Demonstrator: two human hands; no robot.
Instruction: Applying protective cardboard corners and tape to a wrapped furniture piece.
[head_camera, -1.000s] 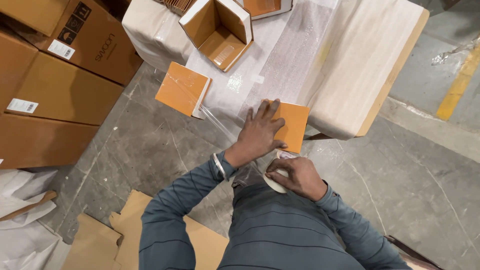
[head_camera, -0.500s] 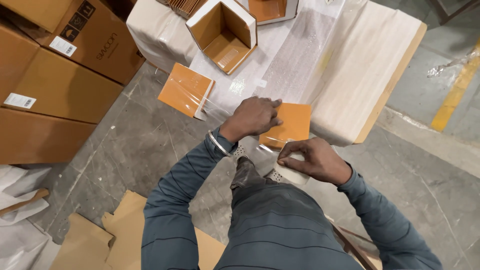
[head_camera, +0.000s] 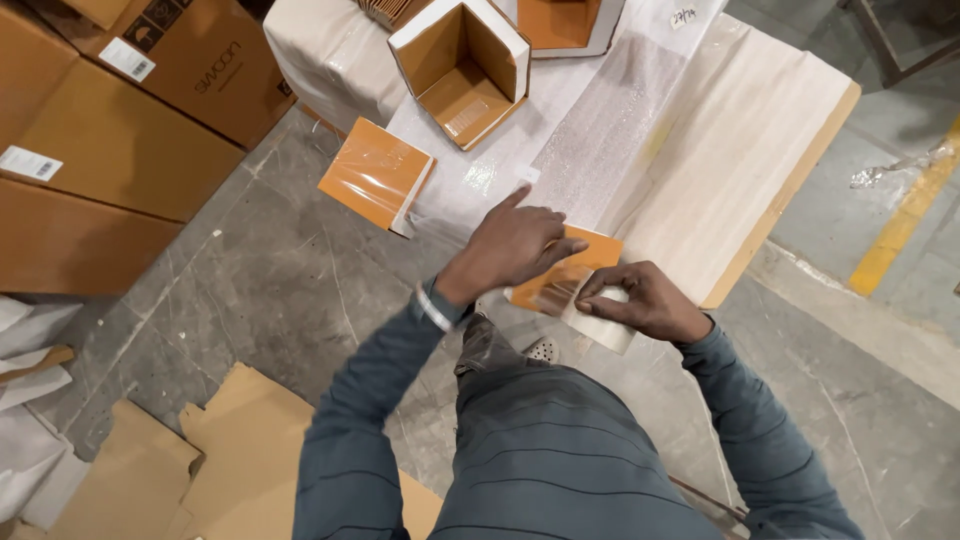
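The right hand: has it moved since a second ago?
Yes. The right hand has risen from below the table edge to the orange flat piece at that edge, close beside the left hand.

- The left hand (head_camera: 515, 243) covers much of the orange card (head_camera: 562, 277); the card's near end is hidden.
- The right hand (head_camera: 640, 300) hides part of the white piece (head_camera: 600, 325) it pinches.
- The second box (head_camera: 560, 20) is cut off at the top edge.
- Cartons (head_camera: 110, 130) run off the left edge.
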